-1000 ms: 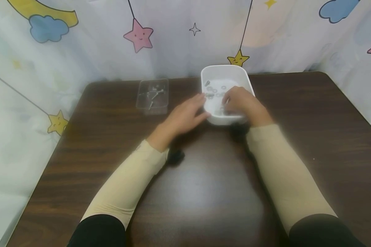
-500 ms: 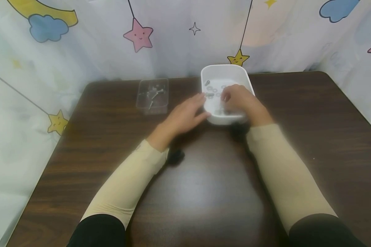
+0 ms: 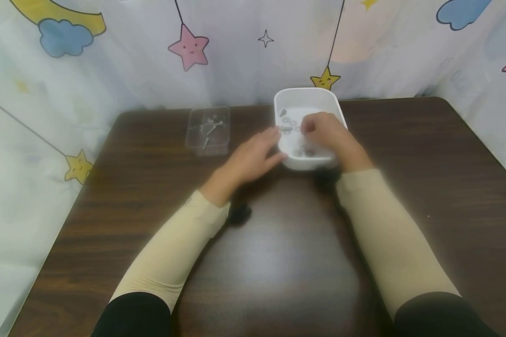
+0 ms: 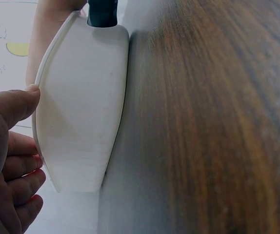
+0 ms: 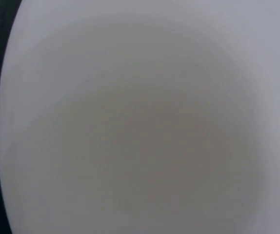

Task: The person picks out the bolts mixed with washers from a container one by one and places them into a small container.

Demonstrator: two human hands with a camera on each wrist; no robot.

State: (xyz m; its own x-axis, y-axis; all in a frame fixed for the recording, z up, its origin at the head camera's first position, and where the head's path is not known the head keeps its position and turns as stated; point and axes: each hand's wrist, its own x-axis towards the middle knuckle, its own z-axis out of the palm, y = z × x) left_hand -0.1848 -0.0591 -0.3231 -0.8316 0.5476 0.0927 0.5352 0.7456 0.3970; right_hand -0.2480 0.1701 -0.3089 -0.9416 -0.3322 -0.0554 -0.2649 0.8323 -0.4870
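Note:
A white plastic tub (image 3: 311, 164) stands at the back of the table, with several small screws and washers (image 3: 286, 120) on its floor. My left hand (image 3: 253, 157) rests against the tub's left rim. In the left wrist view the thumb and fingertips of my left hand (image 4: 13, 161) touch the rim of the white tub (image 4: 81, 107). Reaching inside over the right rim is my right hand (image 3: 326, 135), its fingers bent down toward the floor. Whether anything is between those fingertips is hidden. The right wrist view is filled by a blurred pale surface, probably the tub wall (image 5: 130, 58).
A clear plastic box (image 3: 208, 131) holding several screws sits left of the tub on the dark wood table (image 3: 270, 262). Behind the table hangs a white curtain (image 3: 236, 51) printed with stars and clouds.
Within the tub, my right hand has shifted slightly toward the back, uncovering small pieces near the front wall. The left hand and both containers have stayed in place.

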